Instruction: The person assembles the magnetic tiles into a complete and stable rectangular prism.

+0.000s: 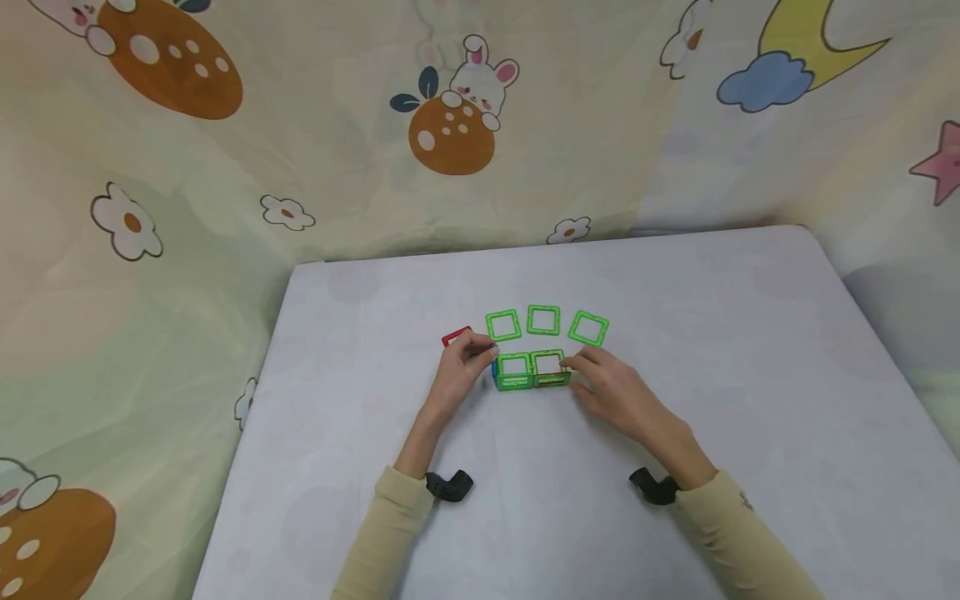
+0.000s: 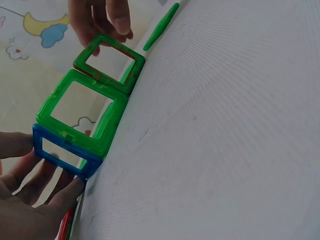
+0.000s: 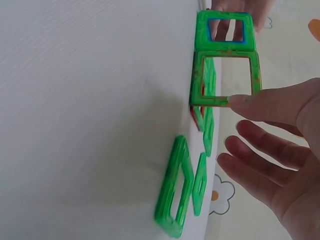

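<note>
Two green square magnetic tiles stand side by side as a low upright row. My left hand (image 1: 462,367) pinches a blue magnetic tile (image 2: 92,167) joined to the left end, against the left green tile (image 2: 112,130). At the other end, my right hand (image 1: 611,390) holds the right green tile (image 3: 197,80), its thumb on a lower corner in the right wrist view; the other fingers are spread apart, and the forefinger is partly hidden behind the tile. Reddish edges show along this right tile.
Behind the row, a left loose green tile (image 1: 501,313), a middle one (image 1: 543,307) and a right one (image 1: 592,316) lie flat on the white table (image 1: 337,400). A red tile (image 1: 457,332) lies beyond my left hand, partly covered. Patterned cloth (image 1: 337,125) hangs behind the table.
</note>
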Demonstrator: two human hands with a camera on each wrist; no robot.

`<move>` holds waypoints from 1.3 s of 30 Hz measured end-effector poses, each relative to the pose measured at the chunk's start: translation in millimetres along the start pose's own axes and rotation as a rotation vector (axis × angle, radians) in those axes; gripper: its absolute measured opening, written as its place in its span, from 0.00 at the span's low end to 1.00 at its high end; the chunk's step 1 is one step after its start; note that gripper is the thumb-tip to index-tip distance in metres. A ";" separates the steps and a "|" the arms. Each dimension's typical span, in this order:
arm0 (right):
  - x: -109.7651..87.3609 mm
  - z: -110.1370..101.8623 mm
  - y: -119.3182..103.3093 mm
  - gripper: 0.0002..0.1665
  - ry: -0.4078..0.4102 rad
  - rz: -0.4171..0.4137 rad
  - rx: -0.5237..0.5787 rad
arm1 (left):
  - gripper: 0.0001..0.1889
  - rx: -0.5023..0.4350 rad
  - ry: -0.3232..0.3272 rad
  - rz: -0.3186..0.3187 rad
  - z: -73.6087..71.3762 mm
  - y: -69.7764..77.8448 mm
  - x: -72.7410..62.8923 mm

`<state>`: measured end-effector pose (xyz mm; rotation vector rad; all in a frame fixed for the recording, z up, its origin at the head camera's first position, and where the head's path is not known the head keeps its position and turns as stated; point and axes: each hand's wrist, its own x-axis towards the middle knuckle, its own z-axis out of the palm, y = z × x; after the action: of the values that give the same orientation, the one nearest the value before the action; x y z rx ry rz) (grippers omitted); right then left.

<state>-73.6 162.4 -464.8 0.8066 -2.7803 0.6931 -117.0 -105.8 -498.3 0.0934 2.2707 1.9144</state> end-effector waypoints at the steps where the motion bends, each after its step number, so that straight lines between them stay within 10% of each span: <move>1: -1.3 -0.5 1.0 0.21 -0.004 0.003 0.000 | 0.12 0.001 0.001 0.002 -0.3 0.0 0.0; 39: -19.4 0.8 13.3 0.29 -0.212 0.173 -0.192 | 0.13 -0.005 -0.006 0.016 -0.6 -2.6 -0.9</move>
<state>-64.6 181.1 -476.1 0.6411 -3.0761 0.3752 -116.1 -107.0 -500.7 0.1163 2.2680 1.9250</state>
